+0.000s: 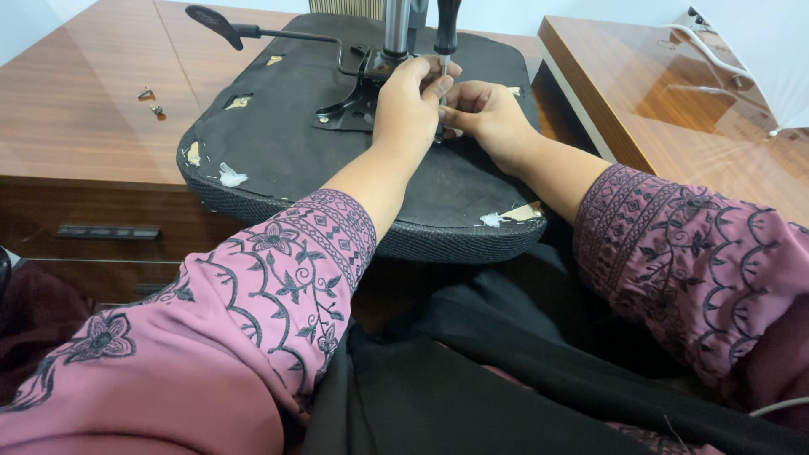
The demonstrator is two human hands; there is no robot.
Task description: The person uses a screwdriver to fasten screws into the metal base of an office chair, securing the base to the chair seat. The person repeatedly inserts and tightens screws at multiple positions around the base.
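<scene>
An upside-down black office chair seat (278, 143) rests on a wooden desk edge and my lap. Its metal mechanism plate (354, 101) and chrome column (396, 25) stick up at the far side. A screwdriver with a black handle (447, 29) stands upright, its shaft pointing down at the seat beside the plate. My left hand (409, 105) closes its fingers around the shaft just below the handle. My right hand (484, 114) pinches the lower shaft near the tip. The tip itself is hidden behind my fingers.
A black lever (227, 25) juts out left from the mechanism. Small loose screws (152, 99) lie on the brown desk (76, 109) at the left. A second wooden table (657, 93) with a white cable (716, 55) stands at the right. A drawer handle (105, 231) shows below.
</scene>
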